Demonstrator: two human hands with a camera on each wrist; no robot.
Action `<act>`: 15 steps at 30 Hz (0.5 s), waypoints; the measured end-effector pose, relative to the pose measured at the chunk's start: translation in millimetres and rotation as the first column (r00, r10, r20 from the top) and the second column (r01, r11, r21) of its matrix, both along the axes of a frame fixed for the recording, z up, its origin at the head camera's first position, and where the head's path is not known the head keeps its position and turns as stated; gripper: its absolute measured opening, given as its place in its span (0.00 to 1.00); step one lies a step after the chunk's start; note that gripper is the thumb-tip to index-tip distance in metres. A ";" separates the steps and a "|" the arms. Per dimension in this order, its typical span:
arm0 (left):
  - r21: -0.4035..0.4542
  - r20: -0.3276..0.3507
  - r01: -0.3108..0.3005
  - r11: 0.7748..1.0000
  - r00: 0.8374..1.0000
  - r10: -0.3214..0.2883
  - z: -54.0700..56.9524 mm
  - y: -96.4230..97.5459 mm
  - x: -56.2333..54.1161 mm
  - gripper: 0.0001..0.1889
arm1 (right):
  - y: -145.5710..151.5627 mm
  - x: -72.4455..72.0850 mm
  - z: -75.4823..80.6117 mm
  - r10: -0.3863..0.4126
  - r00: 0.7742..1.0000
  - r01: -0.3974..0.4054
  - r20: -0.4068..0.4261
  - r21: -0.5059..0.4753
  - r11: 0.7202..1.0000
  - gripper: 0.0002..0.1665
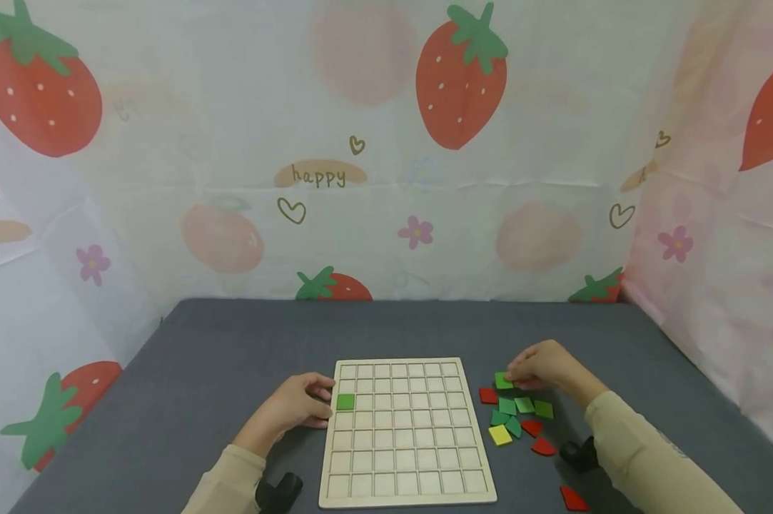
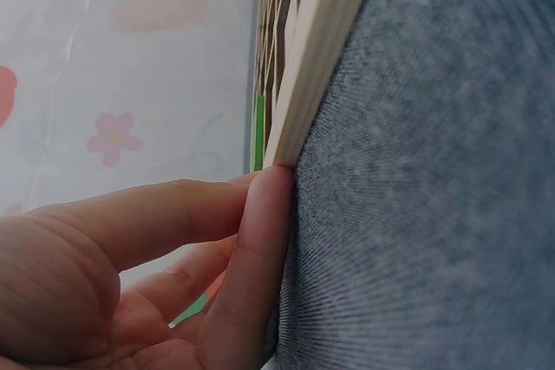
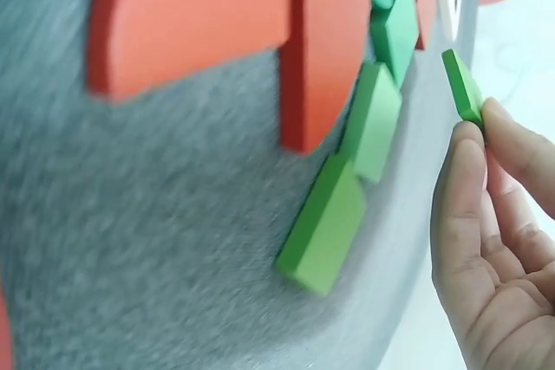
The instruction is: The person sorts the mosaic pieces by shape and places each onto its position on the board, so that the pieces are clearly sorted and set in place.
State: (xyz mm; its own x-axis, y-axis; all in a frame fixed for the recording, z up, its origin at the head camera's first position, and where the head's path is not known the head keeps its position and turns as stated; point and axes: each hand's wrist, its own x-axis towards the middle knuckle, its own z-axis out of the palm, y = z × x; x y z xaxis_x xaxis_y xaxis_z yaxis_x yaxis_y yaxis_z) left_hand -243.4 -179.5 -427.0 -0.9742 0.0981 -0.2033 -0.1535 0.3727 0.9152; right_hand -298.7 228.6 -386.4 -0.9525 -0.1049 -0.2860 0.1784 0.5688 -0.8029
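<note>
held green tile (image 3: 466,88) beside a board (image 1: 408,439) with one green square (image 1: 345,402)

in the right wrist view we see the right hand (image 1: 549,368) pinching the held green tile between thumb and fingers, raised off the tabletop (image 1: 264,343); the head view leaves that height unclear. in the left wrist view we see the board's thickness and the left hand (image 1: 294,405) touching its edge with the fingertips, the grip loose.

only the head view gives us the whole board: seven rows of seven cells, the one green square in the leftmost column, third row from the far edge. right of the board we count five loose green pieces (image 1: 524,405), four red pieces (image 1: 543,447) and one yellow tile (image 1: 499,435). one red piece lies apart, nearest the person; the held green tile is at the group's far end.
</note>
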 end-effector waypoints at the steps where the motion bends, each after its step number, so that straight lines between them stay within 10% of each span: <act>1: 0.000 0.001 -0.002 1.000 1.000 0.002 -0.1 0.1 0.3 0.27 | -1.8 0.3 0.7 -0.002 1.000 0.002 0.000 -0.006 1.000 0.10; 15: -0.012 0.003 -0.024 1.000 1.000 0.024 -3.5 1.9 -2.8 0.28 | -32.3 2.0 2.1 0.010 1.000 -0.010 -0.010 -0.068 0.998 0.10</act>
